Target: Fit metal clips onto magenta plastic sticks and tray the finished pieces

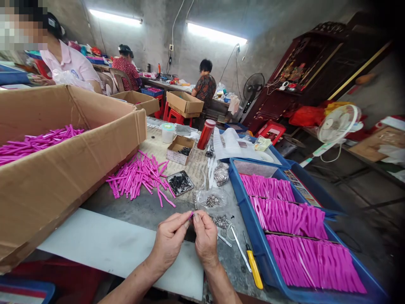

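Over the near edge of the table, my left hand [171, 236] and my right hand [205, 236] meet at the fingertips, both closed in a pinch. Between them shows a small bit of a purple plastic strip [191, 214]; the rest is hidden by my fingers. Beyond my hands lies a loose heap of purple strips [136, 177]. Beside the heap is a small tray of black parts [180, 183]. Past my right hand sit a clear bag of small metal pieces [212, 200] and loose metal pieces [220, 221].
A tall cardboard box [95, 152] holding more strips stands left. At right, a blue crate [265, 266] carries rows of purple strips. A yellow screwdriver [255, 268], a small carton [179, 156] and a red flask [206, 135] stand or lie nearby. Co-workers sit behind.
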Available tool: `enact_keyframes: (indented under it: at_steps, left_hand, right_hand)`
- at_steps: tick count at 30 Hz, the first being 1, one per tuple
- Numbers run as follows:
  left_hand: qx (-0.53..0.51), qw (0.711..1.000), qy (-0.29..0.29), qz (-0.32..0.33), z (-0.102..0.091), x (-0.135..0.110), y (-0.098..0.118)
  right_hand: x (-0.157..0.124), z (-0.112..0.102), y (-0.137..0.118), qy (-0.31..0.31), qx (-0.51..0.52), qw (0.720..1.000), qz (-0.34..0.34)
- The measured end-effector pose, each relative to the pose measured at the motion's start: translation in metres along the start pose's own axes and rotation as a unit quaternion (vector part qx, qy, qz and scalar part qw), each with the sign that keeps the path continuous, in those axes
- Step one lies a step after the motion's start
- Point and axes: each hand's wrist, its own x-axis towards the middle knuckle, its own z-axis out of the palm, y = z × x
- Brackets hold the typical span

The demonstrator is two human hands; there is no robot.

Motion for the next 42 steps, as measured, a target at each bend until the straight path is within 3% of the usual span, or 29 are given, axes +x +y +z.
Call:
enact_keyframes:
  at_steps: [23,33,42]
  left_hand:
    - [0.026,0.999,0.001,0.025,-0.0006,0.0016,-0.0002]
    - [0.015,1.000,0.006,0.026,-0.0013,0.0011,0.0004]
    - [0.034,0.999,0.005,0.023,-0.0017,0.0014,0.0006]
  right_hand:
    - [0.0029,0.0017,-0.0009,0.038,0.024,0.999,-0.019]
    - [0.0017,-0.0003,0.0057,0.014,0.066,0.997,0.046]
    - [0.0068,0.0004,-0.0001,0.018,0.040,0.998,0.049]
